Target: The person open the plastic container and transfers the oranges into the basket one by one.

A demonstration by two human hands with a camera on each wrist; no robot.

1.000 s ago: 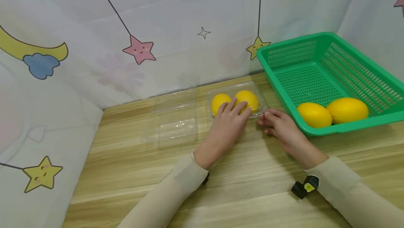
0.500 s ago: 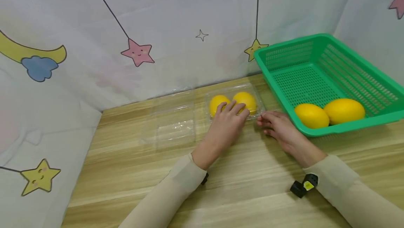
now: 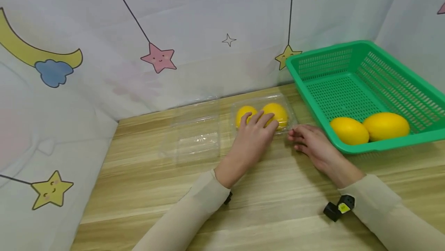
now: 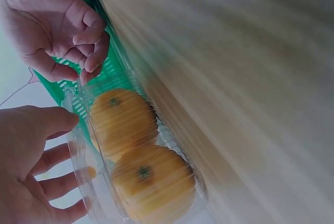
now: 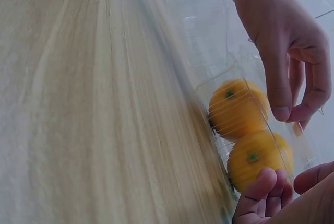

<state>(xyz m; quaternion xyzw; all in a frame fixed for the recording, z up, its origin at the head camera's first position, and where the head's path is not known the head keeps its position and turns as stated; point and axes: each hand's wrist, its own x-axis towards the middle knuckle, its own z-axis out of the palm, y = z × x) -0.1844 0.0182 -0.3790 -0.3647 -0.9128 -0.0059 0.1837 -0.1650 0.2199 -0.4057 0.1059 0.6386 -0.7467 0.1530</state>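
Observation:
A clear plastic clamshell box with two oranges in it stands by the back wall, its lid lying over the fruit. Both oranges show green stem ends through the plastic. My left hand rests on the lid from above, fingers spread and slightly bent, fingertips touching the plastic. At the box's front right corner, my right hand pinches the rim between thumb and fingers. In the right wrist view, the left hand reaches over the lid's edge.
Left of the filled box lies a second clear clamshell box, lid raised, nothing in it. A green basket stands at the right with two yellow-orange fruits at its near end. A printed cloth hangs behind the wooden table.
Both hands keep their places on the filled box, with barely any finger movement. The head view has shifted slightly.

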